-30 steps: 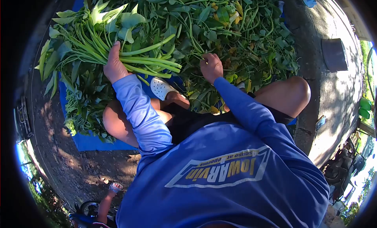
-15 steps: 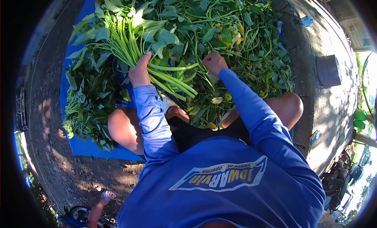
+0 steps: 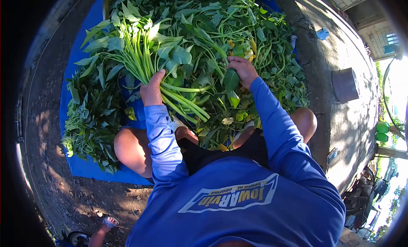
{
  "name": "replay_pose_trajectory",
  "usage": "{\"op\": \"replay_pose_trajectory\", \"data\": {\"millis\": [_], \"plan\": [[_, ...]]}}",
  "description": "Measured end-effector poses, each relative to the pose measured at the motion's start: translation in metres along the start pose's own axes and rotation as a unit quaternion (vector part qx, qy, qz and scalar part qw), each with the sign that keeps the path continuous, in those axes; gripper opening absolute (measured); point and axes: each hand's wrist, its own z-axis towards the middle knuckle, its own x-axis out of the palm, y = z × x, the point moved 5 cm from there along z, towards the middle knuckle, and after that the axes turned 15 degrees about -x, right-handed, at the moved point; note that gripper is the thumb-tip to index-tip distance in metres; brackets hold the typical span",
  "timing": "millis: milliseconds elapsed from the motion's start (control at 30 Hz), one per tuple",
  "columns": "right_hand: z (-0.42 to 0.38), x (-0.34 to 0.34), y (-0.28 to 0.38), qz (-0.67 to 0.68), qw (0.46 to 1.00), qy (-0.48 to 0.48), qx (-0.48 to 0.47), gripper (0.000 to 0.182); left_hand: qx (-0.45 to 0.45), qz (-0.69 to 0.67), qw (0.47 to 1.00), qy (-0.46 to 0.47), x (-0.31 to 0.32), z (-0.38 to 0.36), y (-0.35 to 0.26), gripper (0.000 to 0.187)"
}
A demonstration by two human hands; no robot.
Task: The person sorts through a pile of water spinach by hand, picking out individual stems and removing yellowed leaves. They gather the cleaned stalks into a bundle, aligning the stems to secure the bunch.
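Observation:
My left hand is wrapped round a bunch of green stems, its leaves pointing away from me and the cut ends towards my lap. To the right, my right hand pinches a leafy stem whose leaves hang below the fingers. Around and beyond both hands spreads a large heap of leafy greens with some yellow leaves among them. A darker pile of leafy bunches lies left of my left hand.
A blue tarp lies under the greens. On the concrete at right stands a grey bucket, with a small blue object farther off. Another person's foot is at the lower left. Green containers are at the far right.
My right hand has moved slightly right and now holds a leafy stem. The bunch remains in my left hand. The whole view has shifted a little.

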Motion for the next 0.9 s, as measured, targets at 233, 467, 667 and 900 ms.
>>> {"op": "replay_pose_trajectory", "data": {"millis": [233,467,667,900], "plan": [[-0.019,-0.003,0.088,0.145,0.986,0.073,0.026,0.035,-0.034,0.021,0.999,0.029,0.014,-0.006,0.004,0.043],[-0.026,0.001,0.118,0.157,0.986,-0.01,-0.059,0.013,-0.028,0.053,0.995,0.078,0.029,-0.01,0.018,0.043],[-0.006,-0.008,0.153,0.016,0.973,-0.122,-0.194,0.014,-0.062,0.069,0.99,0.11,0.053,-0.005,0.051,0.037],[0.018,-0.031,0.141,-0.223,0.935,-0.146,-0.233,0.032,-0.06,0.095,0.987,0.115,0.04,0.028,0.142,0.046]]}}
